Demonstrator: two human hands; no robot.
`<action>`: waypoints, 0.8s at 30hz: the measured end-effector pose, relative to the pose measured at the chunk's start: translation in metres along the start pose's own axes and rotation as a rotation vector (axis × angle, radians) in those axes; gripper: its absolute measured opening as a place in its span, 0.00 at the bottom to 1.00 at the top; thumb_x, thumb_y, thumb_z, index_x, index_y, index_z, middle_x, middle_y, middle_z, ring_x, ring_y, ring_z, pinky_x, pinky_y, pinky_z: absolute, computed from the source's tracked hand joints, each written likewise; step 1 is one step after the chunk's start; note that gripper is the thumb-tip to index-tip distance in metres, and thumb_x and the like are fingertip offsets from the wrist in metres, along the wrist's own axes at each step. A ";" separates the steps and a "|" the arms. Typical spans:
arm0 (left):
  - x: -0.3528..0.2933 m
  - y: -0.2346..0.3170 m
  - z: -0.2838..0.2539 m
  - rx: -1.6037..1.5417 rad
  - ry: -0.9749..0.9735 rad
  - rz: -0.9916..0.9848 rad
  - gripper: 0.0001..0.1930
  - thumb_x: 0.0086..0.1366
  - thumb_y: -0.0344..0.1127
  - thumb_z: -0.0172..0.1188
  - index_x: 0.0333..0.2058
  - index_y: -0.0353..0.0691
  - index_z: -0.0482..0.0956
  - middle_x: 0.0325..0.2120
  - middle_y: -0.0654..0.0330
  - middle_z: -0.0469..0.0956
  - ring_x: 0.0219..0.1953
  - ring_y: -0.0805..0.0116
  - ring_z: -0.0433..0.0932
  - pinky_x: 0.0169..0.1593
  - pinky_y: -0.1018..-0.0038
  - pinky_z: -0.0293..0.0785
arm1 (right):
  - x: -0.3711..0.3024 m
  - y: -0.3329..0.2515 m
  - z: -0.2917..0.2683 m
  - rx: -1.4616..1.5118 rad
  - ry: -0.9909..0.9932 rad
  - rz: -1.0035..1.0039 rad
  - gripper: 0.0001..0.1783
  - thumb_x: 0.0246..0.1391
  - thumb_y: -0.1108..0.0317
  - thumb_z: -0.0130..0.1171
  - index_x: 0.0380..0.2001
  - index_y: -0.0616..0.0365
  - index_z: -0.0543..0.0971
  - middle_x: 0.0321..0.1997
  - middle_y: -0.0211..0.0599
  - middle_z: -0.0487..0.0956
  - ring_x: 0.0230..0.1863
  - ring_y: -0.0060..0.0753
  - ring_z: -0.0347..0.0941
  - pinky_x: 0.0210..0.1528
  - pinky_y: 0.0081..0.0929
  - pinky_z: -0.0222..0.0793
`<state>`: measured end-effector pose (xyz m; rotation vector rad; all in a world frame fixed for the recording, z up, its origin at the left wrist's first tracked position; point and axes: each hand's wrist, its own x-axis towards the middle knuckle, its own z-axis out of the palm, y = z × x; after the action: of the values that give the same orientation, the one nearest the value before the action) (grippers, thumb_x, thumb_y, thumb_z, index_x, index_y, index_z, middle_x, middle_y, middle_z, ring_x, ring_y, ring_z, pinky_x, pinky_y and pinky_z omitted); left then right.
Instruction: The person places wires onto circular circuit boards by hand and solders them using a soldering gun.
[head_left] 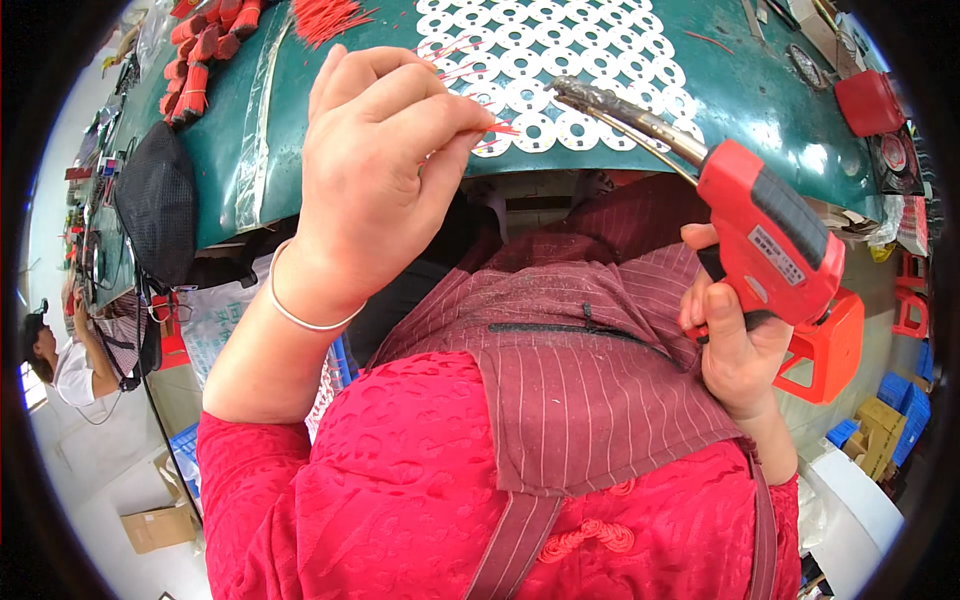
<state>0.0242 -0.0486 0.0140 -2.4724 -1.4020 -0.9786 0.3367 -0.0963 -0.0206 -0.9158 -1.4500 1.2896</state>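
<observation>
Several rows of white ring-shaped circuit boards [563, 132] lie on the green table, close together. My left hand [385, 170] is raised over their near left corner, finger and thumb pinched on thin red wires [503, 129]. More thin red wires lie across the boards along the left side. In my right hand [735, 350] is a red and black soldering gun [765, 225], fingers wrapped round its handle. Its dark, crusted tip points up and left above the boards, with a thin metal tube alongside. Whether the tip touches any board, I cannot tell.
Bundles of red wire [195, 75] and a loose pile of red wires [325, 18] lie on the green table [245, 110] at far left. A black mesh bag [155, 205] hangs at its left edge. A red box [868, 102] and red stool [825, 345] stand right. Another person [80, 365] sits far left.
</observation>
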 end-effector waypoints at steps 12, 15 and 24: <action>0.051 -0.037 0.009 0.110 -0.039 0.192 0.07 0.52 0.23 0.68 0.31 0.41 0.85 0.23 0.62 0.75 0.35 0.61 0.75 0.43 0.65 0.69 | 0.028 -0.006 0.000 0.001 0.025 -0.015 0.22 0.70 0.66 0.53 0.61 0.65 0.68 0.61 0.50 0.75 0.28 0.16 0.66 0.30 0.21 0.71; 0.061 -0.042 0.018 0.093 -0.052 0.208 0.06 0.53 0.24 0.68 0.30 0.41 0.85 0.23 0.62 0.75 0.34 0.60 0.75 0.42 0.66 0.69 | 0.039 -0.007 0.003 0.000 0.030 -0.002 0.19 0.70 0.68 0.52 0.59 0.65 0.69 0.61 0.49 0.74 0.27 0.15 0.66 0.29 0.21 0.70; 0.062 -0.060 0.038 0.116 -0.048 0.220 0.05 0.53 0.27 0.69 0.30 0.45 0.85 0.23 0.64 0.75 0.35 0.62 0.75 0.43 0.66 0.69 | 0.067 -0.007 0.015 0.023 0.068 0.020 0.19 0.65 0.72 0.60 0.57 0.63 0.74 0.54 0.44 0.81 0.27 0.13 0.70 0.28 0.14 0.68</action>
<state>0.0155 0.0453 0.0104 -2.5117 -1.1325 -0.7758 0.3051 -0.0382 -0.0018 -0.9519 -1.3738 1.2753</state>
